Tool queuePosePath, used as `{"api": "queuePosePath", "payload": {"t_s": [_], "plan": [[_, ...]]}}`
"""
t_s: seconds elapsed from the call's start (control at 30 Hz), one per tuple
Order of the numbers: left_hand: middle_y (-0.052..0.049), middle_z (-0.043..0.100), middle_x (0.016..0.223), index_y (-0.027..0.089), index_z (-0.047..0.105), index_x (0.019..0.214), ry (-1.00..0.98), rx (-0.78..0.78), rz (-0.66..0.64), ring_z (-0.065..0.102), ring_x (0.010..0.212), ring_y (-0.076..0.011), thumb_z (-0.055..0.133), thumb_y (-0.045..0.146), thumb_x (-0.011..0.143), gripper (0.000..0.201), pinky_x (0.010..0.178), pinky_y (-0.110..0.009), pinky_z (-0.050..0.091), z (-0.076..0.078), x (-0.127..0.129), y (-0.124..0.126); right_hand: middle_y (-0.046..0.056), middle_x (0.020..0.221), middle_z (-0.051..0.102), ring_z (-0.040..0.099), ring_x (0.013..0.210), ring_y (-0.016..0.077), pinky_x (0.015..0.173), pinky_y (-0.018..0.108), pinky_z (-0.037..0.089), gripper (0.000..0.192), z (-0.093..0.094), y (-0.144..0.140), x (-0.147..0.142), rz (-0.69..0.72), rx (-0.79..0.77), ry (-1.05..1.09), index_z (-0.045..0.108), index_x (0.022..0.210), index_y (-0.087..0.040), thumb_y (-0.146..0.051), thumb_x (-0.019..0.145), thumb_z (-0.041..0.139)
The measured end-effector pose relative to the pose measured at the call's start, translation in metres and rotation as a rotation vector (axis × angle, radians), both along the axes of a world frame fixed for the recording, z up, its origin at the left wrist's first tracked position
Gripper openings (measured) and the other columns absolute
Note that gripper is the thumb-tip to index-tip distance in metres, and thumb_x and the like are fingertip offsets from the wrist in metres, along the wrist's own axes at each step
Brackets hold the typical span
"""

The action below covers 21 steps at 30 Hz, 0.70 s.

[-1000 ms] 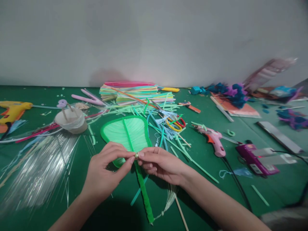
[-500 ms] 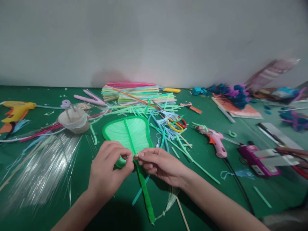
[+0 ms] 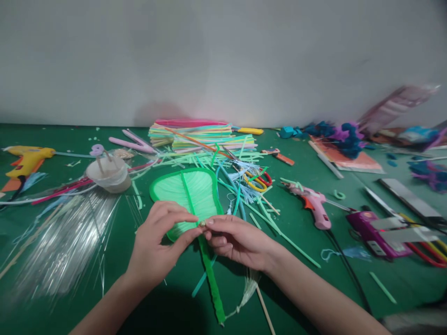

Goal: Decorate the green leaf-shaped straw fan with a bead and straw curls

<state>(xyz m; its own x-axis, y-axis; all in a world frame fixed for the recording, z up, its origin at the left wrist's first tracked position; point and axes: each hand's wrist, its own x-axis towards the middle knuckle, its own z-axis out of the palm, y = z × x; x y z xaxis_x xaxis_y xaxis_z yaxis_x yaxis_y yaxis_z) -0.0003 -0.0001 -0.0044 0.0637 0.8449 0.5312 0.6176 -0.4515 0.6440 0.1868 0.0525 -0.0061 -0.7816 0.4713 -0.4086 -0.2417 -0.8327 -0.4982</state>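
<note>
The right hand (image 3: 242,243) is pinching a small gold bead (image 3: 202,224) between thumb and forefinger, the grip closed down to the bead's own width. The left hand (image 3: 157,242) is meeting it from the left, thumb and forefinger slightly parted right beside the bead; whether they are gripping it, or some fine thread, is too small to tell. The bead is sitting just above the spot where the green fan (image 3: 203,186) is joining its handle (image 3: 212,284), with the fan lying on the green table (image 3: 167,307) below, its blade to the far side. The bead is looking light, hard and smooth, so it is probably wanting to slip or roll; a fingertip pinch on its opposite sides would be suiting it best. The fan is seeming light too, its rim fairly stiff, while the pale panel is appearing thin and easily dented, so the wrapped handle would be making the safer hold. At the handle's near end, a pale tassel (image 3: 249,284) is trailing rightward, soft and likely to snag.
</note>
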Motion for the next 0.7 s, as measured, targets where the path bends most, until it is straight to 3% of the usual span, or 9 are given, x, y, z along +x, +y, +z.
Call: {"api": "queuePosePath", "payload": {"t_s": [0.1,0.4,0.7], "plan": [[-0.002,0.067,0.088,0.025,0.071,0.097,-0.007,0.002,-0.010,0.058,0.092,-0.0171,0.071,0.019,0.083,0.015,0.081,-0.031,0.047,-0.0018,0.0019,-0.0009,0.001,0.072,0.060,0.041,0.049,-0.0002,0.042,0.012,0.025,0.020,0.0014,-0.0003,-0.0002,-0.001,0.021,-0.021,0.066,0.074,-0.007,-0.022,0.075,0.080],[-0.001,0.071,0.076,0.024,0.074,0.085,-0.156,-0.086,-0.090,0.061,0.085,-0.0177,0.072,0.016,0.081,0.009,0.076,-0.032,0.051,0.0002,0.0014,-0.0001,0.001,0.069,0.059,0.039,0.050,0.0001,0.042,0.013,0.023,0.020,0.0028,0.0009,0.0023,0.032,0.094,-0.051,0.068,0.073,-0.007,-0.023,0.075,0.079],[0.000,0.070,0.079,0.023,0.069,0.082,-0.101,-0.079,-0.101,0.059,0.090,-0.0161,0.065,0.011,0.085,0.012,0.080,-0.030,0.049,0.0028,0.0017,-0.0012,0.002,0.070,0.061,0.040,0.051,0.0007,0.043,0.014,0.024,0.021,0.0026,-0.0018,0.0008,0.049,0.058,-0.082,0.069,0.076,-0.006,-0.023,0.073,0.081]]}}
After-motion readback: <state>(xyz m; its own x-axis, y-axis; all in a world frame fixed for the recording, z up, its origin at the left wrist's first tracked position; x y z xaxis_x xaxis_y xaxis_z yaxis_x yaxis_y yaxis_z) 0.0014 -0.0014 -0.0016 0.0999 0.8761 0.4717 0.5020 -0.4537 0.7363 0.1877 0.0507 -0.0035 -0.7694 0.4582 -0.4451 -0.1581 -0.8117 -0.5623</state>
